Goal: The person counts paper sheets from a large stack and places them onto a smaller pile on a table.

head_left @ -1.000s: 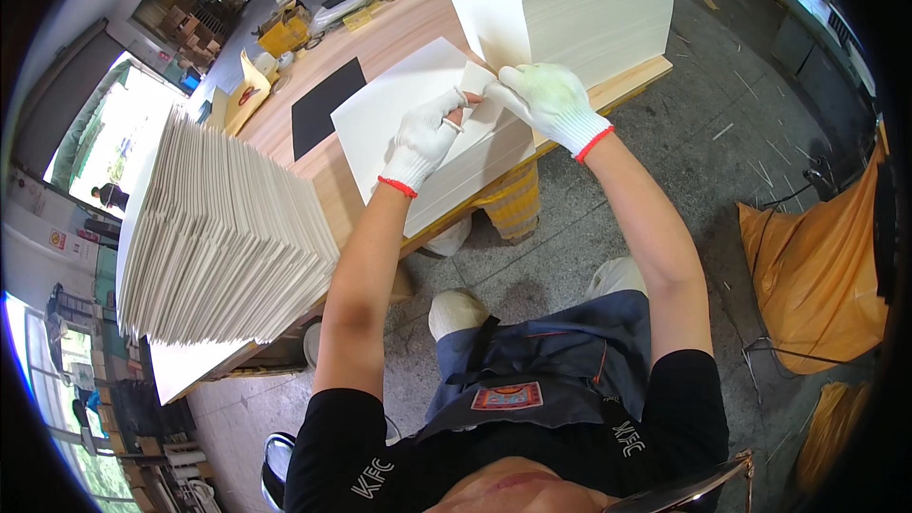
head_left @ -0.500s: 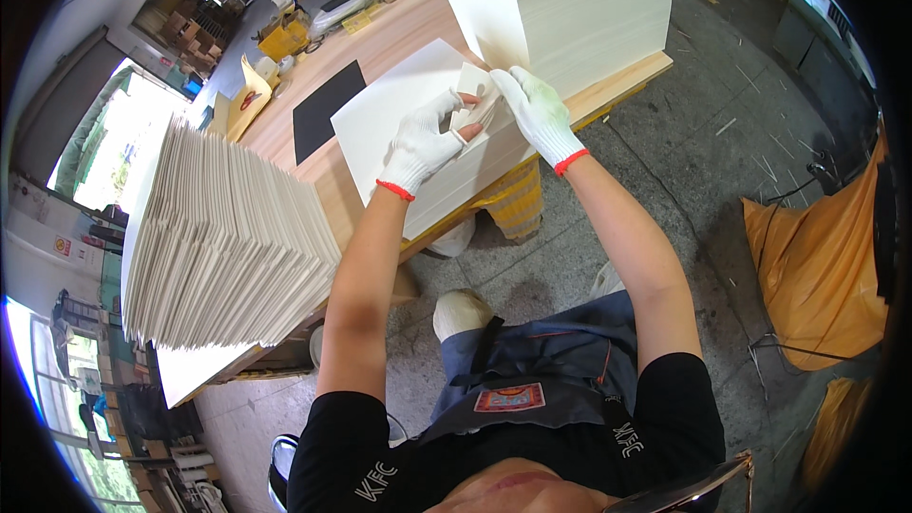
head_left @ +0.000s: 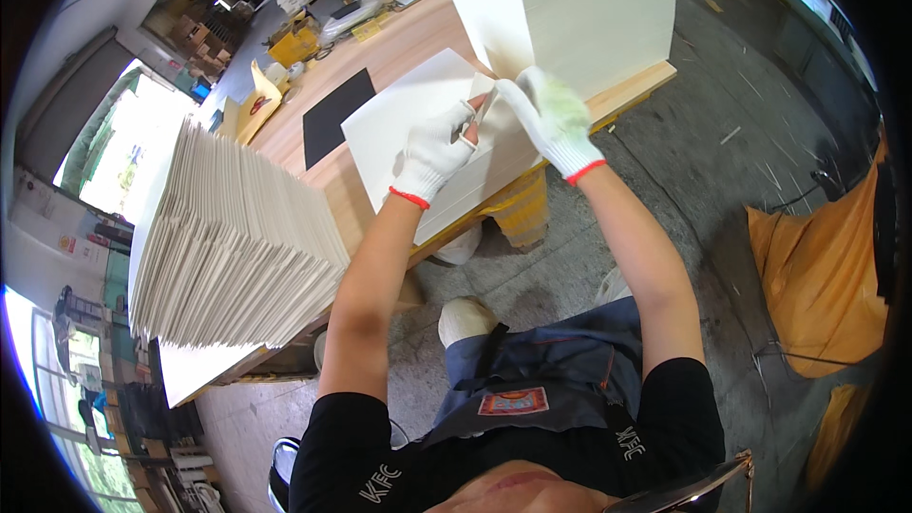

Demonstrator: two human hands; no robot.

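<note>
My left hand point(head_left: 437, 144), in a white knit glove with bare thumb and fingertip, is over the low stack of large white sheets point(head_left: 418, 104). It pinches a small white paper piece point(head_left: 487, 110), seen nearly edge-on and partly hidden by the fingers. My right hand point(head_left: 553, 119), in a similar glove with a greenish stain, is just to the right, its fingertips close to that piece. Motion blurs it and I cannot make out whether it grips anything. Behind it rises a tall white stack point(head_left: 598, 24), with a front sheet bowed out at its left.
A high pile of folded white sheets point(head_left: 237, 247) stands on the left. A black sheet point(head_left: 339, 116) lies on the wooden table point(head_left: 399, 33). Scissors point(head_left: 257, 105) rest on yellowish paper farther back. An orange cover point(head_left: 817, 275) hangs at the right, above the grey floor.
The small white paper piece has turned from showing its flat face to nearly edge-on. My right hand has shifted slightly right. The whole view has also shifted a little.
</note>
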